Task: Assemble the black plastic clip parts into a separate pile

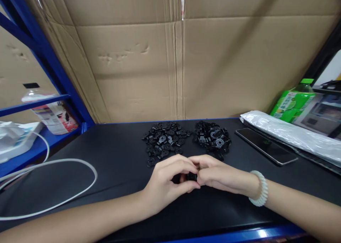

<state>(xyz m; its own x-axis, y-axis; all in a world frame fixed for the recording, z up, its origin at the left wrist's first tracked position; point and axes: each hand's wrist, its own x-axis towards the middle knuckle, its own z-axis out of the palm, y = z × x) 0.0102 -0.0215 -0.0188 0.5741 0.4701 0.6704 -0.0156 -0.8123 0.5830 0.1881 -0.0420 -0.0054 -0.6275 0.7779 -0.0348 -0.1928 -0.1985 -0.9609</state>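
Both hands meet over the front middle of the black tabletop. Between the thumb and fingers of my left hand is a small black plastic part, mostly covered by the fingers. My right hand closes on the same part from the other side, its fingertips touching those of the left. Just beyond the hands lie two heaps of small black plastic parts, a wider left heap and a smaller right heap. Some pieces in them are round discs with holes.
A phone lies at the right, beside a silvery plastic package and a green bottle. On the left, a white cable loops over the table near a power strip. Cardboard stands behind.
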